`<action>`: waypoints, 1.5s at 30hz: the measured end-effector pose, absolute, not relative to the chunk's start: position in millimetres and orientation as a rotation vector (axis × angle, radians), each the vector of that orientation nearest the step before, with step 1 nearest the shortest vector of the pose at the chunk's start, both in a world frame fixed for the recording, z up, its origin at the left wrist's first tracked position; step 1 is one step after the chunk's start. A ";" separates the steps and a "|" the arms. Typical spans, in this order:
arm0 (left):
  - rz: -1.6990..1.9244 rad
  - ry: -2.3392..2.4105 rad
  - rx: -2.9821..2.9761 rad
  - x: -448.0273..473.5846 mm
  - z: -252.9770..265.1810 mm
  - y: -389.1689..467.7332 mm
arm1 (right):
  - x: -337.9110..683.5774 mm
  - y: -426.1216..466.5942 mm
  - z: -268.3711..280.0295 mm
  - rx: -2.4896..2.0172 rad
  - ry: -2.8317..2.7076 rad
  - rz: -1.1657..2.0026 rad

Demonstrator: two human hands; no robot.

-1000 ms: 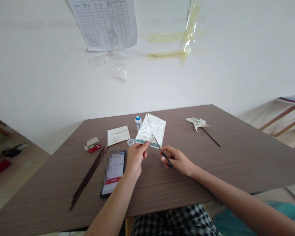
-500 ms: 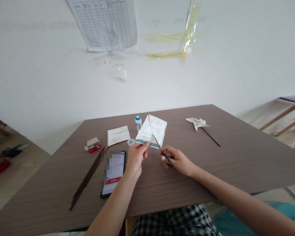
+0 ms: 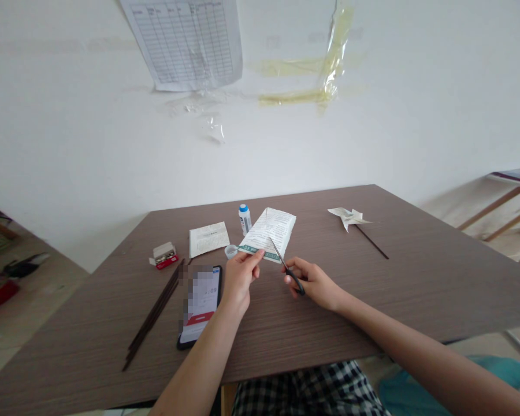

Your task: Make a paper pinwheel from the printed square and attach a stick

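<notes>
My left hand [image 3: 239, 277] pinches the near left corner of a printed paper sheet [image 3: 268, 232] with a green strip along its near edge, held above the brown table [image 3: 372, 289]. In my right hand [image 3: 314, 281] is a pair of small black-handled scissors [image 3: 286, 267], whose blades point up into the sheet's near edge. The far end of the sheet tilts away from me, toward the wall.
A phone [image 3: 200, 304] lies left of my left arm beside a bundle of dark sticks [image 3: 153, 313]. Further back are a small box [image 3: 164, 255], a folded printed paper [image 3: 208, 238], a blue-capped glue bottle [image 3: 244, 218] and its loose cap [image 3: 230, 251]. A paper pinwheel [image 3: 350, 218] on a stick lies at the right.
The far end of the sheet has dropped lower and flattened away from me. Both hands and the scissors have stayed almost in place.
</notes>
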State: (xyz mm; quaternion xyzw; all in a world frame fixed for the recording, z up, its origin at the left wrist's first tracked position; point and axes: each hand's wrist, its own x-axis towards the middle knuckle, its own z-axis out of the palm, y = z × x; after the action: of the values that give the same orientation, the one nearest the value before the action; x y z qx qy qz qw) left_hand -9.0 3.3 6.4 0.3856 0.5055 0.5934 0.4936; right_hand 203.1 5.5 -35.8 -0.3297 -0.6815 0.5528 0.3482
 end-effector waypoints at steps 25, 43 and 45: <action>1.318 1.299 0.969 -18.6 -1.4 7.3 | 233.5 31.3 -33.9 -1.198 -1.536 0.430; 1.265 1.343 0.900 -19.0 0.9 6.0 | 230.3 37.9 -38.9 -1.153 -1.409 0.823; 1.256 1.327 0.918 -18.8 0.8 6.6 | 230.1 38.7 -38.6 -1.154 -1.363 0.846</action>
State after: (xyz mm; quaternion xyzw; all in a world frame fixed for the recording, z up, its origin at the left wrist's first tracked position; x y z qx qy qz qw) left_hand -18.8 6.6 0.8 0.3829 0.5539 0.5241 0.5214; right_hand 230.1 38.7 -38.6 -0.4875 -0.5758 0.3576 0.5503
